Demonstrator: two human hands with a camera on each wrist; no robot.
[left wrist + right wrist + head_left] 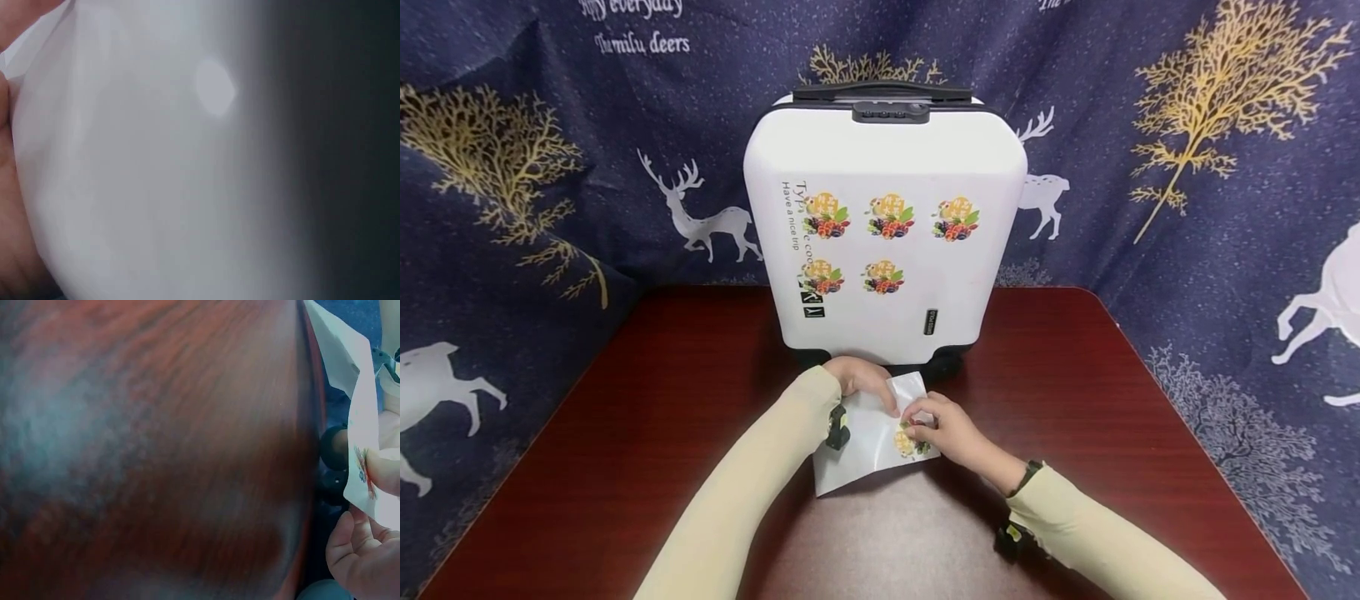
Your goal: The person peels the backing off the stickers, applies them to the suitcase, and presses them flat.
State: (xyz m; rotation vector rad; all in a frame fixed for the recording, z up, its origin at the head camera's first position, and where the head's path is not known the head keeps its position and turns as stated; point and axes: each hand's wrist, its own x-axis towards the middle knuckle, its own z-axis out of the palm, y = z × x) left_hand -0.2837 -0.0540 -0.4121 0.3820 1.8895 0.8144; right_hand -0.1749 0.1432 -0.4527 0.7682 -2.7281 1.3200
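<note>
A white sticker sheet (850,471) with a colourful fruit sticker (904,443) near its right end is held between both hands, low in front of the suitcase. My left hand (863,382) grips the sheet from its far side, fingers bent down over it. At the sticker, my right hand (953,429) pinches with thumb and forefinger. The right wrist view shows the sheet (365,406) edge-on, with the right hand's fingers (356,544) curled near its lower corner. Pale sheet (144,162) fills much of the left wrist view, with part of the hand at the left edge.
A white suitcase (917,154) stands upright on the dark red table (700,400), just beyond the hands. Several matching fruit stickers are on its front in two rows, three above and two below. A blue cloth (647,108) with deer and trees hangs behind.
</note>
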